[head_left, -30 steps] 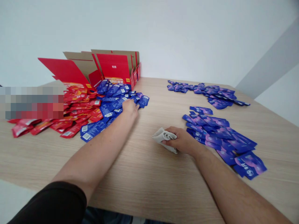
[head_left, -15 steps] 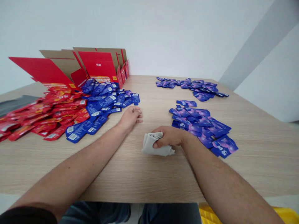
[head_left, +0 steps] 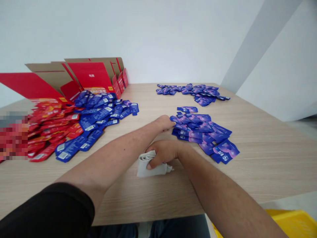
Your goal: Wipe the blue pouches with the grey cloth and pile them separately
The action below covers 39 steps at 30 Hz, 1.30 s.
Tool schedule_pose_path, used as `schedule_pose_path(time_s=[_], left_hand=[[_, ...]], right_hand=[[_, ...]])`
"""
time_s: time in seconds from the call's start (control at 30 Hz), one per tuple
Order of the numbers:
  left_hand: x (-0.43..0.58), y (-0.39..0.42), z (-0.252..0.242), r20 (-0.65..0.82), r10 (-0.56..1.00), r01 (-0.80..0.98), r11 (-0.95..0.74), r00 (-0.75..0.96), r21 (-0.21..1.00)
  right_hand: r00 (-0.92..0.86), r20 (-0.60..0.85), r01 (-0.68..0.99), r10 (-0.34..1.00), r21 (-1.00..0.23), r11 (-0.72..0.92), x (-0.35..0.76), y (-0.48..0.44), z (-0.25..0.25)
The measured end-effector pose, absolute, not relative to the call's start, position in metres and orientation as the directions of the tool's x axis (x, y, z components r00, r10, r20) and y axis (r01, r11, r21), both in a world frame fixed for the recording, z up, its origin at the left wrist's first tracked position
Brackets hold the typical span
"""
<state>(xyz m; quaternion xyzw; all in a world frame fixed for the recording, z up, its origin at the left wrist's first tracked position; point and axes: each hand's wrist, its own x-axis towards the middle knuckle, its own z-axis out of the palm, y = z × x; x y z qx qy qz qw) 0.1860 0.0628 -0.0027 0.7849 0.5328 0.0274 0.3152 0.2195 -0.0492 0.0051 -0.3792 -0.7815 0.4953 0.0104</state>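
A light wood-grain table (head_left: 250, 168) fills the lower half of the view, set against a white wall (head_left: 160, 36), with a yellow plastic crate (head_left: 289, 224) showing beyond its near right corner. At the far left stands an opened carton (head_left: 91, 74), red inside and plain cardboard on its flaps. Before it spreads a heap of red sachets (head_left: 52, 132), partly hidden at the left edge by a pixelated patch, with a drift of blue sachets (head_left: 99, 117) against it. Right of centre lie two looser groups of purple-blue sachets: a far one (head_left: 193, 92) and a nearer one (head_left: 203, 132). The left arm, in a black sleeve (head_left: 49, 208), reaches across the table, and the left hand (head_left: 163, 123) sits curled at the nearer group's edge, just beside or touching it; whether it has hold of anything cannot be told. The right hand (head_left: 162, 155) closes firmly over a folded grey cloth (head_left: 150, 166), gripping its right part. The cloth lies flat on the bare table, its long axis running roughly left to right, with its thick folded end sticking out left of the fingers and a small corner pointing right beneath the wrist.
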Motion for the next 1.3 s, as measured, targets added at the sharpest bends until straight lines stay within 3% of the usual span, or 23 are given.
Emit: schedule_pose_path(time_s=[0.13,0.3,0.5,0.6,0.77,0.87,0.97,1.07,1.17,1.3], left_hand=[[0.198,0.066,-0.004,-0.286,0.885,0.815,-0.159,0.367,0.557],[0.196,0.064,-0.005,-0.332,0.889,0.718,0.005,0.316,0.696],[0.175,0.055,-0.001,-0.44,0.834,0.433,0.279,0.333,0.857],[0.147,0.044,0.002,-0.416,0.832,0.241,0.347,0.367,0.906],[0.082,0.021,0.003,-0.245,0.944,-0.222,0.293,0.22,0.93],[0.045,0.009,0.001,-0.2,0.975,-0.361,0.222,0.096,0.906],[0.02,-0.002,-0.003,-0.165,0.986,-0.402,0.155,0.009,0.903],[0.009,-0.011,-0.01,-0.167,0.986,-0.42,0.156,0.012,0.894],[0.009,-0.015,-0.018,-0.126,0.99,-0.407,0.14,0.061,0.903],[0.013,-0.019,-0.031,-0.034,0.987,-0.304,0.081,0.157,0.949]], right_hand=[[-0.764,-0.303,0.52,0.569,-0.811,0.267,0.219,-0.047,0.003],[-0.762,-0.295,0.525,0.577,-0.803,0.282,0.218,-0.046,0.001],[-0.713,-0.353,0.587,0.606,-0.773,0.241,0.218,-0.049,0.006],[-0.702,-0.368,0.584,0.61,-0.788,0.197,0.219,-0.05,0.006],[-0.721,-0.348,0.52,0.599,-0.843,0.137,0.22,-0.048,0.002],[-0.74,-0.3,0.373,0.602,-0.928,-0.003,0.22,-0.048,-0.004],[-0.702,-0.179,0.085,0.689,-0.982,-0.169,0.218,-0.048,-0.01],[-0.561,-0.065,-0.162,0.825,-0.969,-0.187,0.213,-0.047,-0.017],[-0.414,-0.025,-0.254,0.91,-0.957,-0.142,0.209,-0.043,-0.023],[-0.217,0.012,-0.236,0.976,-0.971,-0.041,0.205,-0.039,-0.03]])
